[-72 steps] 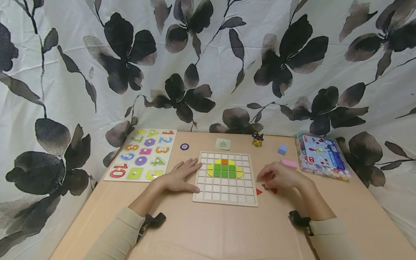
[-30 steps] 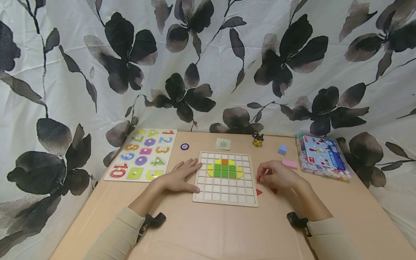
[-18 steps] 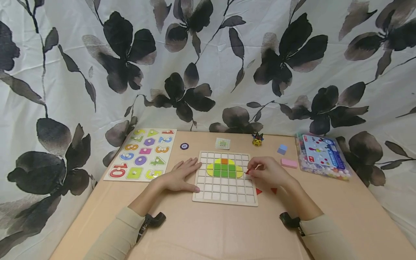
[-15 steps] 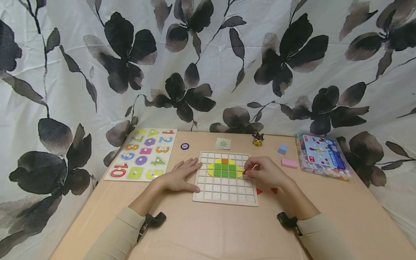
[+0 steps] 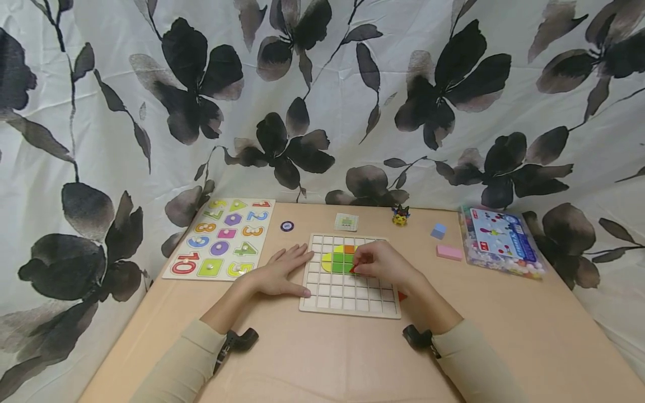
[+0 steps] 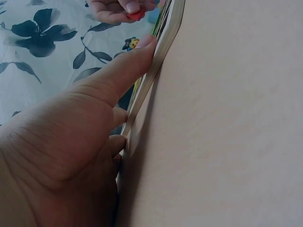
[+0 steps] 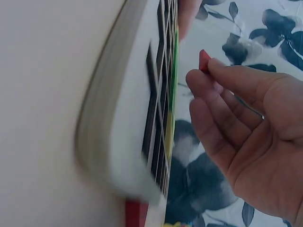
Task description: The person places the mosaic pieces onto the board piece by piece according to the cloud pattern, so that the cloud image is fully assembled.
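A white-celled grid board (image 5: 327,305) lies flat on the table. Green squares (image 5: 339,267), an orange square (image 5: 349,249) and yellow rounded pieces (image 5: 326,262) fill some of its cells. My left hand (image 5: 282,274) rests on the board's left edge, fingers straight; the left wrist view shows the thumb (image 6: 128,71) against the rim. Over the pattern, my right hand (image 5: 385,262) pinches a red triangle tile (image 7: 204,61) between thumb and fingertips, hiding the pattern's right part. A second red triangle (image 5: 402,296) lies by the board's right edge, partly covered by the right hand.
At the left lies a number puzzle board (image 5: 218,240). Behind the grid are a round dark token (image 5: 287,226), a pattern card (image 5: 346,222) and a small yellow figure (image 5: 400,216). Blue pieces (image 5: 438,230), a pink block (image 5: 449,252) and a bead box (image 5: 501,240) stand right.
My right hand has picked up a red triangle from beside the board and carried it left over the pattern. One loose red triangle is now hidden by the right arm. The left hand stays put.
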`<state>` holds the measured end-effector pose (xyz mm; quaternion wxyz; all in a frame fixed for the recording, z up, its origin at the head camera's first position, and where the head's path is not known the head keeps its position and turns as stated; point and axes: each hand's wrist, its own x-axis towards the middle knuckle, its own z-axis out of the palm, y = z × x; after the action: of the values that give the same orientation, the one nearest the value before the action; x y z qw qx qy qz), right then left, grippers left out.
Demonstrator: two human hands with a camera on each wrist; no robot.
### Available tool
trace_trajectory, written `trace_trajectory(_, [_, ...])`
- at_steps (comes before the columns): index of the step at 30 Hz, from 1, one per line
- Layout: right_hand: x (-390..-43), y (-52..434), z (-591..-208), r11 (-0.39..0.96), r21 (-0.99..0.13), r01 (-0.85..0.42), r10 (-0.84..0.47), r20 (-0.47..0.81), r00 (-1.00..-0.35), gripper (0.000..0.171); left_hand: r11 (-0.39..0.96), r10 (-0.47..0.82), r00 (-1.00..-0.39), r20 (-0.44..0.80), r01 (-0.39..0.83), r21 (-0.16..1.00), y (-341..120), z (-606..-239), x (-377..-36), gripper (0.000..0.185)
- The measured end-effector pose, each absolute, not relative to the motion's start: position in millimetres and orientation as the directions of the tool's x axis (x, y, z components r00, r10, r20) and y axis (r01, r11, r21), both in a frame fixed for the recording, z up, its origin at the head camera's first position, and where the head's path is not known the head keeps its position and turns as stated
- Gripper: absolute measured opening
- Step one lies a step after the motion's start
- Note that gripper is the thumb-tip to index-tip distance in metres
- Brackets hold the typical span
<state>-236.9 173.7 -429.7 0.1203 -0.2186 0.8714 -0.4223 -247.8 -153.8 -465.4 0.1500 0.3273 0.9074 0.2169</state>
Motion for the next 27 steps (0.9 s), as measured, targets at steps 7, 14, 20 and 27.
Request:
trace_trajectory(7, [-239,155,-430,0.571,-0.742,-0.350,-0.535,-0.013,-0.845,0.003,0.693,0.658,-0.741,-0.135,0.525,0.495,-153,-464,-248,0.105])
trace_trajectory(14, [-239,146,-435,0.549,-0.738,-0.392,-0.550,0.035,-0.835,0.010,0.695,0.654,-0.745,-0.132,0.523,0.494,-156,-465,-248,0.105])
trace_trajectory(20, [-236,143,-438,0.539,-0.731,-0.419,-0.582,0.035,-0.812,0.010,0.689,0.658,-0.742,-0.128,0.525,0.500,-155,-466,-248,0.105])
trace_trajectory(27, [-236,144,-442,0.549,-0.715,-0.433,-0.603,0.020,-0.797,0.007,0.691,0.656,-0.743,-0.133,0.520,0.502,-154,-466,-248,0.105])
